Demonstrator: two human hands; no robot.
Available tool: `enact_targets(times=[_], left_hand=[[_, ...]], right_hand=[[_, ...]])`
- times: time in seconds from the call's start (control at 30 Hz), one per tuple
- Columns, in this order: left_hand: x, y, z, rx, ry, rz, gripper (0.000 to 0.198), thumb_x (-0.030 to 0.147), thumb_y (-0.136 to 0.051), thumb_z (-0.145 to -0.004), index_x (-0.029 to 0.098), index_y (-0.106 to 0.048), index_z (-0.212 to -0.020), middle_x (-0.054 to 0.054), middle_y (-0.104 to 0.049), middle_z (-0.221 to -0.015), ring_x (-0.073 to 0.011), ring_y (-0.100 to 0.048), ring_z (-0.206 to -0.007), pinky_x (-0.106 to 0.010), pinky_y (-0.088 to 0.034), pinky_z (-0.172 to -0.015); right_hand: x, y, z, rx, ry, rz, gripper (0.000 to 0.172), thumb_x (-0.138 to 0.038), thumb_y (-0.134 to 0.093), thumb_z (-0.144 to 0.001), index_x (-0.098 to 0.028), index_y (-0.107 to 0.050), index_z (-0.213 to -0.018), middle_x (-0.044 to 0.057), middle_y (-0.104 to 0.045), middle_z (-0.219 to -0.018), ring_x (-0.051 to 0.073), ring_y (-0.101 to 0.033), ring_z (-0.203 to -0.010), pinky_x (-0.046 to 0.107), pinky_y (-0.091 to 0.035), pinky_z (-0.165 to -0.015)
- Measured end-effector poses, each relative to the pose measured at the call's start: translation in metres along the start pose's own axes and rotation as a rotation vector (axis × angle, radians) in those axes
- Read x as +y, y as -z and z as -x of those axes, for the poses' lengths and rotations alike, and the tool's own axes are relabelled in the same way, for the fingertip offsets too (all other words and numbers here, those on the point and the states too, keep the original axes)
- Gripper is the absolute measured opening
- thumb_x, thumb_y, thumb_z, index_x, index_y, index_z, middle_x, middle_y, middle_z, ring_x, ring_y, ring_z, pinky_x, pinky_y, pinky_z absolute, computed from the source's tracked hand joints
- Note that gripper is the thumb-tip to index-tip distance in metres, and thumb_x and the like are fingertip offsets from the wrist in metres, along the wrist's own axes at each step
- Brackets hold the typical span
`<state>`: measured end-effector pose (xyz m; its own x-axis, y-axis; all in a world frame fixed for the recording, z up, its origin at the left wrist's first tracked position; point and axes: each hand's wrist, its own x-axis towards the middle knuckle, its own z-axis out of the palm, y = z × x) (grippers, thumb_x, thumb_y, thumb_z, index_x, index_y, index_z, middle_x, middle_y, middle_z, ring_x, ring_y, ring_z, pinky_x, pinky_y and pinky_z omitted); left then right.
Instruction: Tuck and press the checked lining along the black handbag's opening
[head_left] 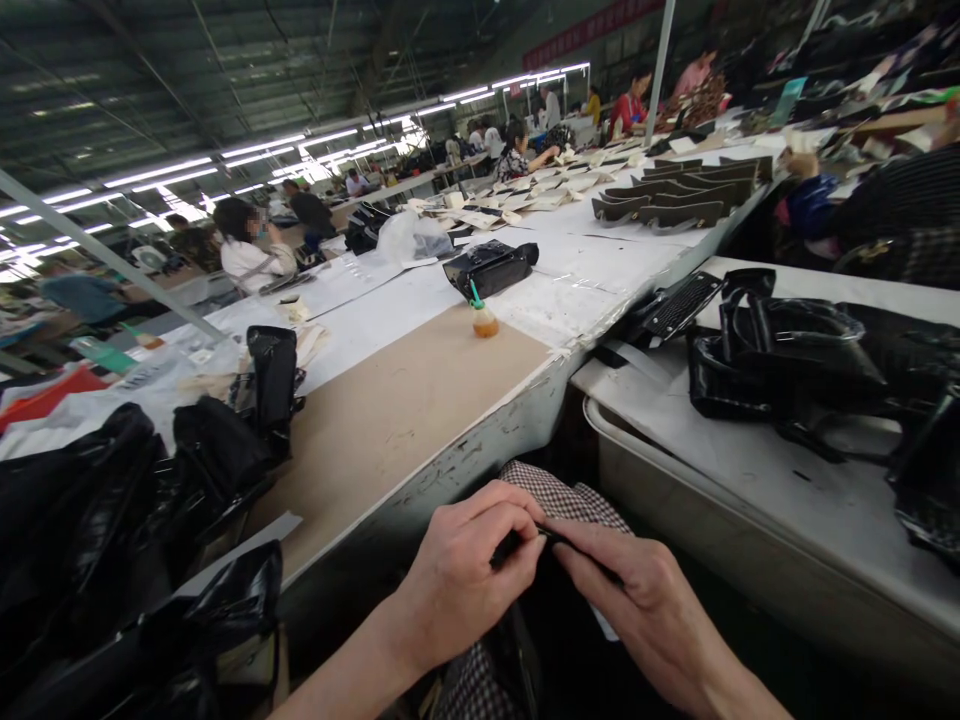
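Low in front of me, beside the table edge, both hands meet at a dark, narrow edge (551, 536) of a black piece; its kind I cannot make out. My left hand (476, 560) is closed, with thumb and fingertips pinched on that edge. Opposite it, my right hand (645, 590) also pinches the piece, thumb and straight fingers pressed together. Brown-and-white checked cloth (559, 492) shows just behind the fingers. The black piece's lower part is lost in the dark below my hands.
A bottle of amber liquid (484, 322) and a black bag (491, 266) stand on the long table (405, 400). Shiny black bags (225, 460) pile up at left; more black bags (795, 350) lie on the right-hand bench (675, 450). Curved dark panels (679, 195) and several people are farther back.
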<state>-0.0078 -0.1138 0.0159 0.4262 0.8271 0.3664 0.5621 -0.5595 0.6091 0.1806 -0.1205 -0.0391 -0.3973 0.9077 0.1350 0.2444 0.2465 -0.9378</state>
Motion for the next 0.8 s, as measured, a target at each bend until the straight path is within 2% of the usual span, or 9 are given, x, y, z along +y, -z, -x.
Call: enact_targets(times=[0.2, 0.37, 0.47, 0.53, 0.63, 0.7, 0.8], left_hand=[[0.002, 0.0, 0.001, 0.026, 0.031, 0.011, 0.015, 0.005, -0.059, -0.081, 0.017, -0.054, -0.073, -0.004, -0.067, -0.086, -0.0133, -0.065, -0.079, -0.022, -0.051, -0.073], [-0.001, 0.0, 0.0, -0.014, 0.046, 0.024, 0.016, 0.008, -0.059, -0.082, 0.017, -0.053, -0.072, -0.003, -0.067, -0.083, -0.0131, -0.063, -0.077, -0.023, -0.05, -0.07], [0.0, 0.004, -0.002, -0.056, 0.186, 0.062, 0.017, 0.008, -0.06, -0.08, 0.018, -0.049, -0.073, -0.001, -0.064, -0.081, -0.0128, -0.061, -0.075, -0.024, -0.05, -0.073], [0.002, 0.007, -0.003, -0.085, 0.325, 0.133, 0.016, 0.009, -0.061, -0.079, 0.019, -0.05, -0.083, 0.0, -0.064, -0.085, -0.0132, -0.062, -0.079, -0.026, -0.052, -0.078], [0.004, 0.013, -0.003, -0.117, 0.458, 0.199, 0.031, 0.01, -0.065, -0.075, 0.02, -0.05, -0.1, -0.002, -0.063, -0.1, -0.0159, -0.062, -0.092, -0.031, -0.051, -0.089], [0.003, 0.016, -0.001, -0.117, 0.511, 0.168, 0.031, 0.01, -0.065, -0.073, 0.02, -0.053, -0.099, -0.002, -0.063, -0.099, -0.0172, -0.062, -0.093, -0.032, -0.051, -0.088], [0.0, 0.019, 0.002, -0.125, 0.552, 0.137, 0.019, 0.012, -0.063, -0.075, 0.019, -0.058, -0.091, -0.001, -0.064, -0.087, -0.0164, -0.062, -0.084, -0.028, -0.052, -0.08]], right_hand=[[0.0, -0.001, 0.002, 0.014, -0.013, -0.017, 0.033, -0.029, -0.051, -0.096, -0.028, -0.065, -0.125, 0.001, -0.071, -0.114, 0.02, -0.068, -0.1, 0.028, -0.052, -0.095], [0.001, 0.0, 0.002, -0.032, 0.022, 0.013, 0.032, -0.028, -0.048, -0.097, -0.027, -0.065, -0.124, 0.001, -0.072, -0.108, 0.018, -0.069, -0.092, 0.026, -0.053, -0.091], [0.001, 0.002, -0.002, -0.079, 0.058, 0.078, 0.031, -0.029, -0.049, -0.096, -0.028, -0.062, -0.125, 0.0, -0.071, -0.109, 0.018, -0.068, -0.095, 0.028, -0.052, -0.09], [0.0, 0.003, -0.008, -0.111, 0.035, 0.123, 0.028, -0.034, -0.054, -0.094, -0.028, -0.064, -0.12, 0.0, -0.072, -0.107, 0.02, -0.068, -0.095, 0.03, -0.053, -0.089], [0.0, 0.003, -0.018, -0.127, -0.006, 0.124, 0.024, -0.035, -0.061, -0.09, -0.03, -0.067, -0.113, -0.001, -0.073, -0.104, 0.021, -0.069, -0.094, 0.031, -0.053, -0.087], [0.002, 0.002, -0.024, -0.117, 0.026, 0.094, 0.027, -0.032, -0.059, -0.091, -0.032, -0.066, -0.117, -0.003, -0.073, -0.109, 0.021, -0.069, -0.098, 0.03, -0.052, -0.09], [0.008, 0.001, -0.03, -0.09, 0.06, 0.075, 0.028, -0.031, -0.055, -0.094, -0.033, -0.067, -0.119, -0.003, -0.072, -0.111, 0.021, -0.068, -0.101, 0.03, -0.052, -0.092]])
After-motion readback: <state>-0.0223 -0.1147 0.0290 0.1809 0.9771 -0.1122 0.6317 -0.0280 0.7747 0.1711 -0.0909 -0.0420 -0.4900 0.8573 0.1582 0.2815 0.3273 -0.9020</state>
